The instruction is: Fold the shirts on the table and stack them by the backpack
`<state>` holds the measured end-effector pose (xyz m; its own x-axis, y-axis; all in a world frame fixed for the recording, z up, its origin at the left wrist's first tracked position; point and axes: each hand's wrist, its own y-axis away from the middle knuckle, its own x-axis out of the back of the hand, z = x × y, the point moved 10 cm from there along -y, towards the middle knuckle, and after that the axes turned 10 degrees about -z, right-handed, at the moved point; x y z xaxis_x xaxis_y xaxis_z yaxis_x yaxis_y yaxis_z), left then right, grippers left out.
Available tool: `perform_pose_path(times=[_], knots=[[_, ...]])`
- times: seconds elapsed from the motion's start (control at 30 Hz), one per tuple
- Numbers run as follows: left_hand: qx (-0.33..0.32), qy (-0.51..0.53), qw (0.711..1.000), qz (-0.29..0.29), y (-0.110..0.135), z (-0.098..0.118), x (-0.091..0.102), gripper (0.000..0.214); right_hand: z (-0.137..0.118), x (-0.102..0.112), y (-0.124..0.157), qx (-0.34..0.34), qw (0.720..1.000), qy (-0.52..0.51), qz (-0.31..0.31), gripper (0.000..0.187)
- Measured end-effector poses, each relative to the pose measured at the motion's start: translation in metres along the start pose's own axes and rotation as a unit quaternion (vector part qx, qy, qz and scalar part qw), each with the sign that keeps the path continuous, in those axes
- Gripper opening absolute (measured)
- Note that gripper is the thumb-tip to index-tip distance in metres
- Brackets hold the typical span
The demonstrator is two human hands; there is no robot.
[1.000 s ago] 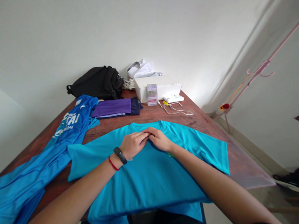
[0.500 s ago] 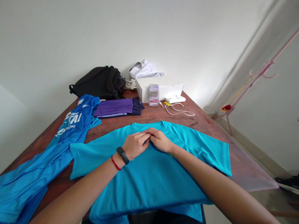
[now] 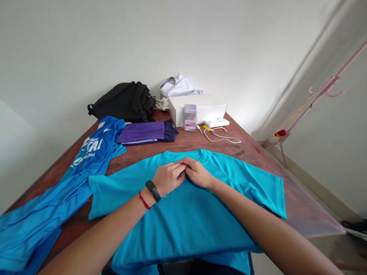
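Note:
A turquoise T-shirt [image 3: 192,215] lies spread over the table with its collar at the far side. Its lower part hangs over the near edge, above dark clothing on my lap. My left hand [image 3: 169,177], with a black wristband and a red string at the wrist, rests on the chest of the shirt just below the collar. My right hand [image 3: 198,173] meets it there, fingertips touching. Both hands are closed, fingers curled. Whether any cloth lies between the fingers is hidden.
A blue printed jersey [image 3: 81,167] lies along the left side of the wooden table [image 3: 249,154]. Behind are purple folded cloth [image 3: 145,133], a black backpack [image 3: 122,101], a white box [image 3: 202,107] and a white device with cable [image 3: 217,123]. A pink coat stand [image 3: 329,84] is at right.
The view has shifted slightly, so everything sits a little further right. My hands and the T-shirt keep the same place relative to each other.

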<state>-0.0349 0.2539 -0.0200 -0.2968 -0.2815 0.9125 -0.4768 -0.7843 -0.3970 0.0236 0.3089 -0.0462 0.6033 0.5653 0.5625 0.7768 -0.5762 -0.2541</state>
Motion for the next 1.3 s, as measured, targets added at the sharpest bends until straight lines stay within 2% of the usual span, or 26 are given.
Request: perform_pose_path(times=[1.07, 1.17, 1.3], knots=[[0.022, 0.017, 0.999, -0.020, -0.001, -0.004, -0.004, 0.011, -0.007, -0.002, -0.001, -0.005, 1.000, 0.003, 0.014, 0.045], [0.036, 0.037, 0.998, -0.032, -0.002, -0.009, -0.006, 0.012, -0.008, -0.003, -0.002, 0.007, 1.000, 0.028, 0.008, 0.050], [0.034, 0.048, 0.996, -0.061, -0.002, -0.010, -0.014, 0.020, -0.001, -0.004, -0.002, -0.010, 0.993, 0.117, 0.004, 0.054]])
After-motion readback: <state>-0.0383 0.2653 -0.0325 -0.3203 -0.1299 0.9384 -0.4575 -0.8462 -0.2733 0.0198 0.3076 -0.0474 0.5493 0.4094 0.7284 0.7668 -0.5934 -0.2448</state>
